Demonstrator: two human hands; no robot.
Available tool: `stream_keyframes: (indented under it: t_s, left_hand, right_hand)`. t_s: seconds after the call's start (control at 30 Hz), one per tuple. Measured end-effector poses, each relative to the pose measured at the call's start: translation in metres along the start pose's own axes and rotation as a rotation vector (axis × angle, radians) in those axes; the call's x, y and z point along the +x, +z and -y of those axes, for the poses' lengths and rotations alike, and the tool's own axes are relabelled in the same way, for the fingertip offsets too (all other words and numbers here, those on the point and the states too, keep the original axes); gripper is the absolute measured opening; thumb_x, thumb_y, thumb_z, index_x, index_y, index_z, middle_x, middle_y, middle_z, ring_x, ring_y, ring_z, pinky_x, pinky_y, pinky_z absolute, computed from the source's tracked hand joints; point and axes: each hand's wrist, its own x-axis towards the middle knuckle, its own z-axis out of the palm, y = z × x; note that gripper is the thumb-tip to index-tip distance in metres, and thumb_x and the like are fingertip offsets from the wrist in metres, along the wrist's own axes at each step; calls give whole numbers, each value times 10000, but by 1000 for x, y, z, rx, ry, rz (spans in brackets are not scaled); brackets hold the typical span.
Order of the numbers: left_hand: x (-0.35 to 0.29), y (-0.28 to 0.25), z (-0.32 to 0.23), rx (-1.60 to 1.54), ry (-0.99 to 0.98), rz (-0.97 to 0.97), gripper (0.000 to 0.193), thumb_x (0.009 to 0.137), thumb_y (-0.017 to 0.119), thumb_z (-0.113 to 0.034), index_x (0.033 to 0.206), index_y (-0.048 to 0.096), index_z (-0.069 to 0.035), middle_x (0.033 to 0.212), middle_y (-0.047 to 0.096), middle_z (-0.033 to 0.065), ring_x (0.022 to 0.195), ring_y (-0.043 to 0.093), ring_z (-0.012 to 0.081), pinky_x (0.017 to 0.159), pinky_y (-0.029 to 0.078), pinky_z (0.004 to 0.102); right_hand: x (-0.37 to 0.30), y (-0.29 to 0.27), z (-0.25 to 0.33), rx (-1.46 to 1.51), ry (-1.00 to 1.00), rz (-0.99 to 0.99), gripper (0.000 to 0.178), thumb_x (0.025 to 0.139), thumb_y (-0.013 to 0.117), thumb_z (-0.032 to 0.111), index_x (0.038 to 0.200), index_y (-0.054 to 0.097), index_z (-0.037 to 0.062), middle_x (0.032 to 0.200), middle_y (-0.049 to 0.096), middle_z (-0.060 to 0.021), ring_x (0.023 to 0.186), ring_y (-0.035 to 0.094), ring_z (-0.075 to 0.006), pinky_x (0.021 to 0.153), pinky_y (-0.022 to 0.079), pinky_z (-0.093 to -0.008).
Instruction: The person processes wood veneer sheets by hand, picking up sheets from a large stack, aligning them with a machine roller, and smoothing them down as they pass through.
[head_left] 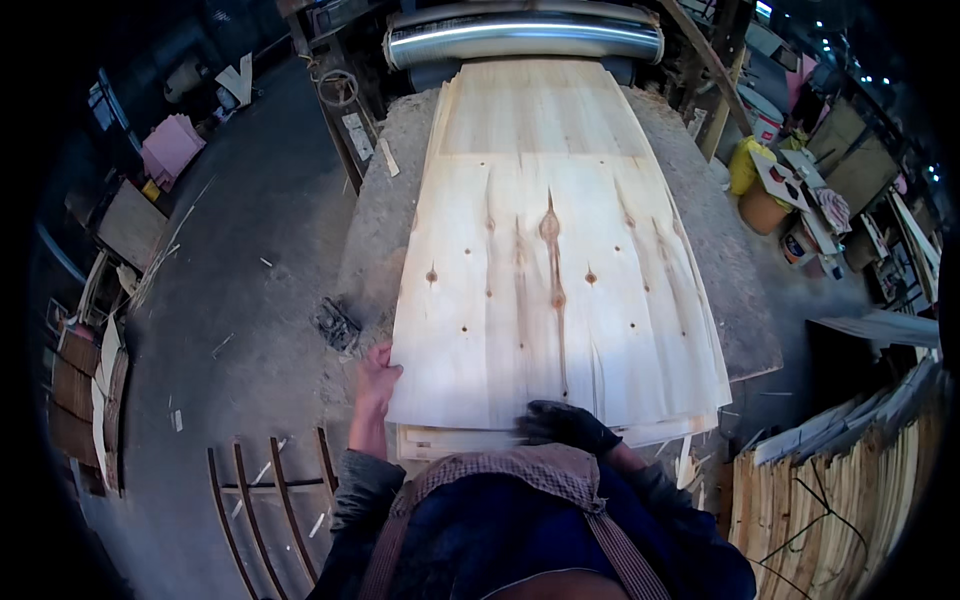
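A large pale wood veneer sheet [520, 330] with brown knots lies on top of a stack in front of me. My bare left hand [377, 380] is at its left edge near the close corner, fingers curled against the edge. Wearing a dark glove, my right hand [565, 425] rests over the near edge, right of the middle. Its fingers stretch leftward, and their tips are smeared by motion. Below that edge, lower sheets [420, 440] of the stack stick out. A dark crumpled cloth or glove [337, 325] lies left of my left hand.
A shiny metal roller [525, 42] spans the far end of the stack. At lower left stands a rack of dark bars [283, 490]. Bundled veneer strips [830, 510] stand at lower right. Tubs and a yellow bag [742, 165] are at the far right, with pink sheets [172, 148] far left.
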Motion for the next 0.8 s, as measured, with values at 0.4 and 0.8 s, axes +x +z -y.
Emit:
stream_keyframes:
  t_s: [0.4, 0.8]
  left_hand:
    - [-28, 10, -90, -455, 24, 176, 531, 682, 416, 170, 1191, 431, 20, 1115, 564, 179, 988, 578, 262, 850, 491, 355]
    - [12, 6, 51, 594, 147, -42, 565, 706, 598, -43, 1227, 393, 34, 1132, 528, 197, 1052, 516, 308, 918, 403, 356]
  right_hand:
    - [-41, -17, -12, -373, -72, -259, 383, 928, 408, 169, 1270, 347, 5, 1183, 505, -174, 1101, 493, -276, 969, 382, -387]
    - [38, 4, 72, 81, -130, -380, 274, 898, 475, 252, 1059, 521, 34, 1034, 583, -162, 1004, 556, -292, 892, 447, -443]
